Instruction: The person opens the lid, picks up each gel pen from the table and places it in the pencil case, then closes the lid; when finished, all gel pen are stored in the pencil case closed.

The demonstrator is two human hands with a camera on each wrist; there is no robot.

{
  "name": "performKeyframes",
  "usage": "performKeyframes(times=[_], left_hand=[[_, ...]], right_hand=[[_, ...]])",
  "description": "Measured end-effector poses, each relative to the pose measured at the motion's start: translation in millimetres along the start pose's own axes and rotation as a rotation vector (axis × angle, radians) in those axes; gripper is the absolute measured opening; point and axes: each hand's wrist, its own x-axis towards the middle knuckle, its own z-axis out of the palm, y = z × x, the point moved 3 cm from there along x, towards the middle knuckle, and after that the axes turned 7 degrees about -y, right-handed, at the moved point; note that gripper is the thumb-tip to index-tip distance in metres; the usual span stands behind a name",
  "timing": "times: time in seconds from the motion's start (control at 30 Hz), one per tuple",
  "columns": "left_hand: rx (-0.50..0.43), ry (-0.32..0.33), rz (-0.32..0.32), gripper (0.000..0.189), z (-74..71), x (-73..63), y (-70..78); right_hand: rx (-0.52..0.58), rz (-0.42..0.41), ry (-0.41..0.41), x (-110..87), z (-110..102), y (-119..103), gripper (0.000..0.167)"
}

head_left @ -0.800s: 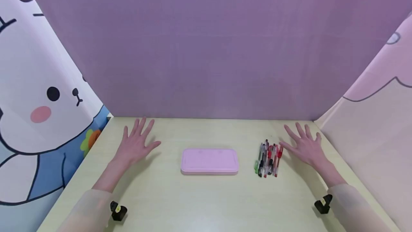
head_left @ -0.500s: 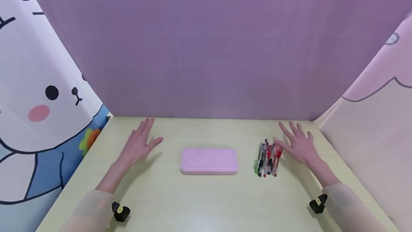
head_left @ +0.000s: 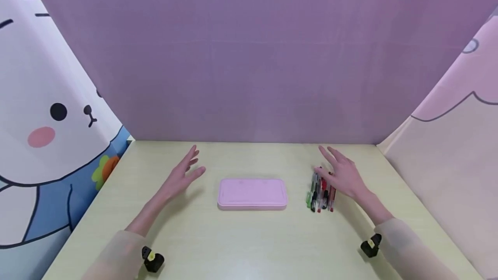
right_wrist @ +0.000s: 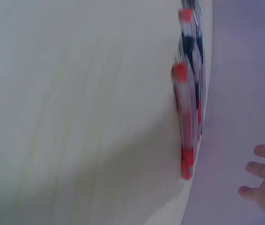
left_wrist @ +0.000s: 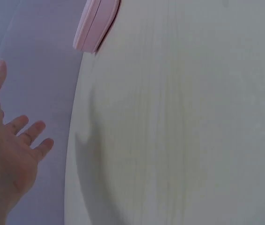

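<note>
A closed pink pencil case [head_left: 252,194] lies flat in the middle of the table, and its corner shows at the top of the left wrist view. To its right is a bunch of pens [head_left: 320,200] with red, black and green parts, laid side by side. My left hand [head_left: 183,177] hovers left of the case, thumb apart from the loosely bent fingers, holding nothing. Over the far end of the pens hangs my right hand [head_left: 344,177], hiding part of them in the head view. Its fingers are spread and empty; the right wrist view shows it above the pens [right_wrist: 186,108].
The pale wooden table [head_left: 249,245] ends at a purple cloth backdrop [head_left: 249,55]. A curtain with a cartoon animal [head_left: 58,133] hangs on the left, a pink and cream one [head_left: 459,150] on the right. Small black devices [head_left: 153,260] sit at both wrists.
Both hands have moved inward, the left one to the right, the right one to the left over the pens. They have turned so the palms face each other more. Case and pens stayed put.
</note>
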Motion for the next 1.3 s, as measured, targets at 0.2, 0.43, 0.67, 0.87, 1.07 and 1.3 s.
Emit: performKeyframes(times=[0.2,0.43,0.67,0.87,1.07,1.3], left_hand=[[-0.163,-0.071,-0.029,0.082,16.2,3.1,-1.5],[-0.269,-0.142,-0.04,0.082,31.6,4.0,-2.1],[-0.271,-0.216,-0.033,0.096,44.2,-1.3,-6.6],[-0.211,-0.309,-0.056,0.107,57.1,-4.2,-3.2],[-0.08,-0.354,-0.094,0.118,65.6,-4.9,3.0],[0.052,-0.34,-0.094,0.133,71.2,-4.8,10.3]], right_hand=[[0.08,-0.004,-0.051,5.0,14.0,-18.9,0.076],[0.134,-0.006,-0.129,8.7,27.7,-44.7,0.077],[0.174,-0.025,-0.2,8.8,36.3,-73.5,0.078],[0.199,-0.11,-0.262,8.9,43.3,-96.6,0.079],[0.166,-0.192,-0.312,7.3,49.8,-115.3,0.082],[0.1,-0.294,-0.356,8.8,56.6,-135.5,0.085]])
